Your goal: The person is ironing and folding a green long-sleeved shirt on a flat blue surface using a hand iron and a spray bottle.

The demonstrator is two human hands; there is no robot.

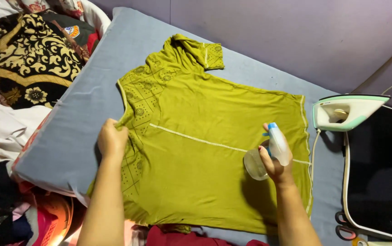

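Olive-green short-sleeved garment (205, 150) with a printed yoke and a thin white seam line lies spread flat on the blue-grey padded surface (91, 91). It covers most of the middle. Its neck end points toward the surface's left edge, its hem toward the right edge. One sleeve folds up near the far edge.

Left hand (112, 140) rests on the garment's neck edge, near the left edge of the surface. Its grip is closed, pinching the fabric at the neckline, fingers curled over it.

Right hand (272, 161) hovers over the hem part of the garment, toward the right edge. Its grip is wrapped around a small clear plastic spray bottle with a white and blue nozzle (269, 152). The nozzle points toward the far side. Whether a finger presses the trigger cannot be told.

White and mint-green electric iron (346, 111) stands at the far right corner of the surface, just beside the hem. A cord hangs from it. Next to it lies a black flat panel with a white rim (378, 173), and red-handled scissors (344, 225) show at its near corner.

Heaped clothes lie past the left edge, among them a black cloth with cream floral pattern (32, 54). A dark red cloth (178, 238) sits at the near edge, touching the garment.
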